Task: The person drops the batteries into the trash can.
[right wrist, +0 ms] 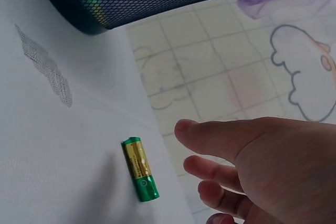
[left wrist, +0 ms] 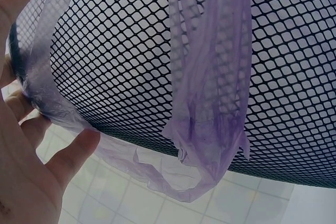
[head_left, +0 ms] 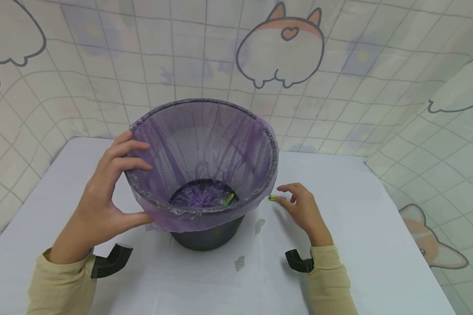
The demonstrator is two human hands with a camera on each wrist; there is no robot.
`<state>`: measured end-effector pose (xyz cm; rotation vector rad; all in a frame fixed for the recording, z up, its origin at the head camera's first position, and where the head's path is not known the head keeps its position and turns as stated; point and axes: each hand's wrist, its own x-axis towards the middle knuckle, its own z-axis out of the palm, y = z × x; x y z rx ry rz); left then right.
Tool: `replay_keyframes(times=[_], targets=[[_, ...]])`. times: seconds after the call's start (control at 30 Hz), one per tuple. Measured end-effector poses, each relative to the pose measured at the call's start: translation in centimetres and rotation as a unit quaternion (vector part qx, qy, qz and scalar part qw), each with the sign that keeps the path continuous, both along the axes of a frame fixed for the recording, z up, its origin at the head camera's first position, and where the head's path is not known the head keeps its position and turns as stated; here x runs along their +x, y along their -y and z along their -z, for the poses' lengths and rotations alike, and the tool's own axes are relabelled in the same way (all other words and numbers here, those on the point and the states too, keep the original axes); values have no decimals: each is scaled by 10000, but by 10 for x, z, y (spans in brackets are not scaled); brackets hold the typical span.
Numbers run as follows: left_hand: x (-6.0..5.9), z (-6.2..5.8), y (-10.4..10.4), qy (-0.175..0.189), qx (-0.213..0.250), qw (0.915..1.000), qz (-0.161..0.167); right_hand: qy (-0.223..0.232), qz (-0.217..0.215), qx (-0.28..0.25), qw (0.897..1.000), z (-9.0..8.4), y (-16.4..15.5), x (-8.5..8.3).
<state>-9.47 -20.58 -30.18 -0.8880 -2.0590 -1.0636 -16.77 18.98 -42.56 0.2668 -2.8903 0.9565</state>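
A black mesh bin (head_left: 205, 238) lined with a purple plastic bag (head_left: 205, 144) stands mid-table, tipped with its mouth toward me. My left hand (head_left: 114, 183) grips its left rim over the bag, thumb below and fingers above; the left wrist view shows that hand (left wrist: 37, 145) against the mesh (left wrist: 173, 61). One green and gold battery (head_left: 229, 199) lies at the bottom of the bin. A second battery (head_left: 274, 198) lies on the table just right of the bin. My right hand (head_left: 285, 197) hovers beside it with relaxed fingers; in the right wrist view the hand (right wrist: 186, 145) is apart from the battery (right wrist: 139, 176).
The white table (head_left: 378, 245) ends at a cartoon-printed cloth backdrop (head_left: 284, 48) behind and to both sides. Two small grey marks (head_left: 259, 225) lie on the table in front of the bin. Bare tabletop stretches to the right of my right hand.
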Motion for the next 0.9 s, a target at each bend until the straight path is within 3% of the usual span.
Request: replay_keyframes(times=[0.47,0.9], targets=[[0,0,0,82,-54,9999,-37,497,6,175,9986,10,-2,-3],[0,0,0,36,-44,10000,-39,508,-1,273,9983,17,-2,-5]])
